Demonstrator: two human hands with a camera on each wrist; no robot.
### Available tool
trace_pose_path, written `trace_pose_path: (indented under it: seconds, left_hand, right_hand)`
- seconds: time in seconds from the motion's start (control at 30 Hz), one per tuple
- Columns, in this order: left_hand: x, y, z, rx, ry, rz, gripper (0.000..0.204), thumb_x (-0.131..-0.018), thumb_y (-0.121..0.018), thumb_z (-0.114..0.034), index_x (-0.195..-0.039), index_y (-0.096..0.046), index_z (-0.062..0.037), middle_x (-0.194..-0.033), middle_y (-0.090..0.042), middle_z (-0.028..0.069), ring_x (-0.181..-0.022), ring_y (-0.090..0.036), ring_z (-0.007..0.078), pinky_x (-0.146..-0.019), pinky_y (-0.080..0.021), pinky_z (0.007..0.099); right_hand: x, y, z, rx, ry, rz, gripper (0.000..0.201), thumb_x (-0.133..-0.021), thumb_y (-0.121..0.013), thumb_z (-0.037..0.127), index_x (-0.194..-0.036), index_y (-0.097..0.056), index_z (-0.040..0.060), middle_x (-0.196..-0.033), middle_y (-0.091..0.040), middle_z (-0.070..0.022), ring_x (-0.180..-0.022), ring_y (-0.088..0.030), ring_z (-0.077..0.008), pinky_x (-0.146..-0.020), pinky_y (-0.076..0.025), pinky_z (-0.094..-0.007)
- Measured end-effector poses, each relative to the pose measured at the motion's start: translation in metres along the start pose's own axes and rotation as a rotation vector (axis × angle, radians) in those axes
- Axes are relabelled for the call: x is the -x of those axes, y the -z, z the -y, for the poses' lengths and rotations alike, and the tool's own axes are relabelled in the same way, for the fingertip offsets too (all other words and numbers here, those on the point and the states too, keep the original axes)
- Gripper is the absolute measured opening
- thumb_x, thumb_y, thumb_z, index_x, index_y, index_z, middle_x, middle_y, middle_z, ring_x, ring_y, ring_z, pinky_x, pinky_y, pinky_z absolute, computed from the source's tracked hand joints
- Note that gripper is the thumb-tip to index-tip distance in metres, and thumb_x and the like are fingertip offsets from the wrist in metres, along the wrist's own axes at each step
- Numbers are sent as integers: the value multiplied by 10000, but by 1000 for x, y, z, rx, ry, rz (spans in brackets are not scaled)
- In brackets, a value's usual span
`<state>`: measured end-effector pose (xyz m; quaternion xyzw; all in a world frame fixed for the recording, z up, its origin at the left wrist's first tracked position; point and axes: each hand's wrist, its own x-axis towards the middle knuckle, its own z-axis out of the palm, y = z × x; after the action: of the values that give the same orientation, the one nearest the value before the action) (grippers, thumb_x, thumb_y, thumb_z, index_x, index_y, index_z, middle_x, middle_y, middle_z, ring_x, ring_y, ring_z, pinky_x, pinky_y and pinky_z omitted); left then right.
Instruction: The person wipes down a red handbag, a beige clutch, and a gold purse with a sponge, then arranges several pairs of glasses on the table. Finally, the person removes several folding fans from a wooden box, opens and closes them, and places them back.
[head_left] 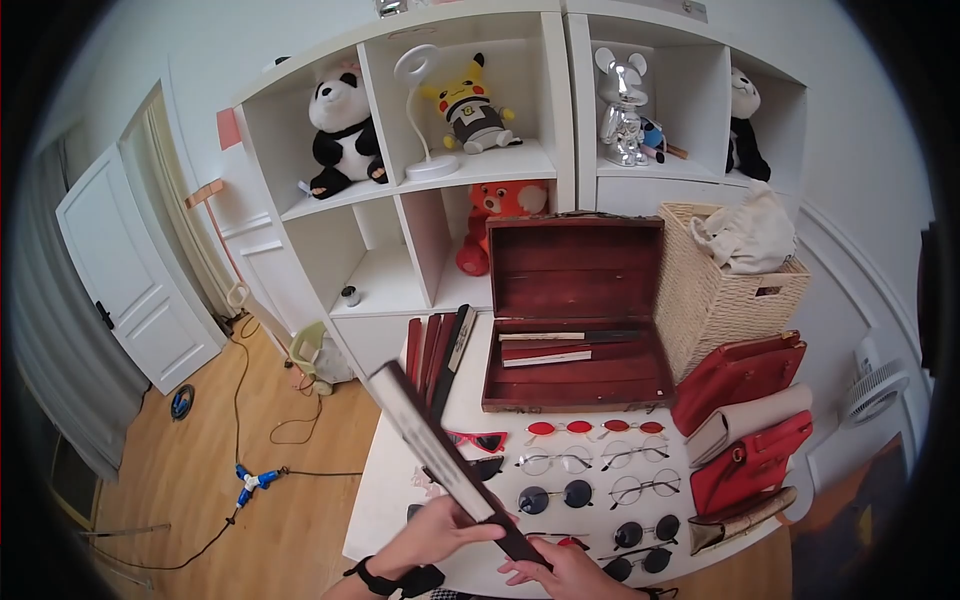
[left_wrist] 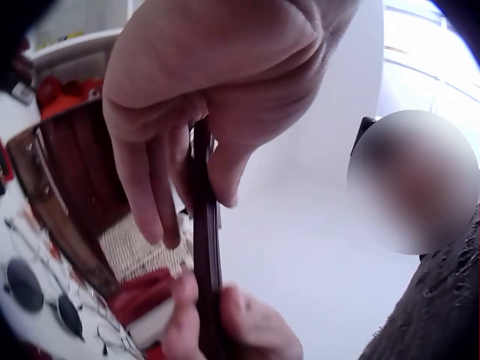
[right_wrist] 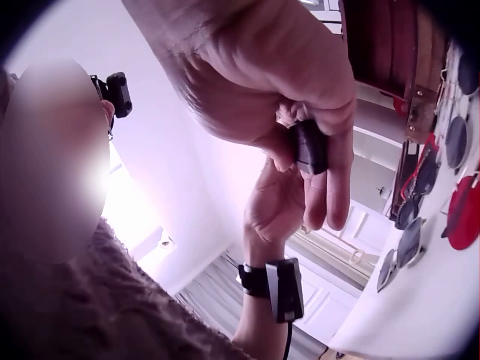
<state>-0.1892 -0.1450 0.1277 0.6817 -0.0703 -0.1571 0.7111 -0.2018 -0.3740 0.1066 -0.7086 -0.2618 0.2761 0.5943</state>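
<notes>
A closed folding fan (head_left: pixel 440 445), with dark brown outer sticks and a pale folded edge, slants up and left over the table. Its lower part is pinched between the thumb and fingers of my left hand (head_left: pixel 435 532), which wears a black wrist strap. At the bottom end, my right hand (head_left: pixel 568 572) grips the fan too. Seen from the left wrist, the fan's dark narrow side (left_wrist: pixel 204 225) passes between thumb and fingers of both hands. The right wrist view shows the fan's dark end (right_wrist: pixel 309 148) protruding from my right hand.
On the white table (head_left: pixel 385 510) stands an open dark-red case (head_left: pixel 578 270) with several fans inside. More closed fans (head_left: pixel 432 355) lie left of it. Rows of glasses (head_left: pixel 555 497) lie beside the hands. Red handbags (head_left: pixel 752 462) and a wicker basket (head_left: pixel 715 290) stand right.
</notes>
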Motion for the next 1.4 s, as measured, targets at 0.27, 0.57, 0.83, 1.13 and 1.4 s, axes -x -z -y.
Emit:
trace_pose_path:
  seconds: [0.27,0.57,0.83,1.13,1.4]
  left_hand:
    - [-55,78,-35,-182,217,-133,406,-859,-762,-292,-1012,-621,56,-871,-720,130,-672,-690,137,-644,-581,251]
    - [-188,183,-24,-657,466,-192,396,-809,-803,-323,-825,-621,28,-725,-656,81,-532,-633,114,-508,-557,218]
    - [-238,192,9,-606,510,-205,357,-830,-782,-275,-715,-569,-14,-669,-546,29,-549,-621,125,-534,-568,233]
    - [-260,183,40,-826,345,-281,243,-774,-763,-146,-791,-646,65,-785,-694,190,-677,-718,290,-589,-606,369]
    - [-280,130,19,-1503,-154,-466,231,-818,-686,-191,-922,-674,15,-813,-671,266,-815,-666,440,-759,-551,522]
  right_hand:
    - [-1,42,5,85,97,-569,480,-896,-659,84,-1307,-443,-37,-1126,-628,-197,-896,-680,-189,-806,-529,-300]
    - [22,48,18,56,179,-739,377,-882,-620,5,-1234,-493,-40,-1051,-658,-168,-863,-673,-180,-775,-523,-270]
    - [39,57,8,97,131,-864,249,-870,-622,-3,-1113,-579,-38,-1004,-659,-129,-789,-651,-139,-708,-518,-254]
    - [28,62,14,165,112,-874,188,-869,-616,-3,-1057,-616,-16,-981,-643,-115,-795,-641,-149,-703,-517,-252]
    - [16,72,21,207,138,-890,205,-857,-622,-4,-1062,-619,-11,-984,-638,-125,-818,-653,-178,-702,-521,-264]
